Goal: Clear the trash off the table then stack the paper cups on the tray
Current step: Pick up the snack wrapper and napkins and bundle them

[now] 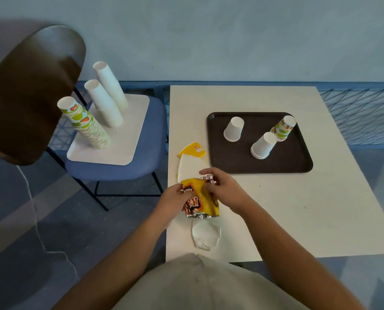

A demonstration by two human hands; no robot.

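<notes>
Lettering on the snack wrapper is partly covered by the left hand and right hand, so it cannot be read.

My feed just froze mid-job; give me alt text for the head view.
The left hand and right hand grip a yellow snack wrapper above the white table, near its left edge; torn paper scraps lie beside it. Two white cups and a patterned cup stand upside down on the dark tray.

White table: dark tray far right, yellow-white wrapper (near left edge), crumpled white paper near front.
</notes>
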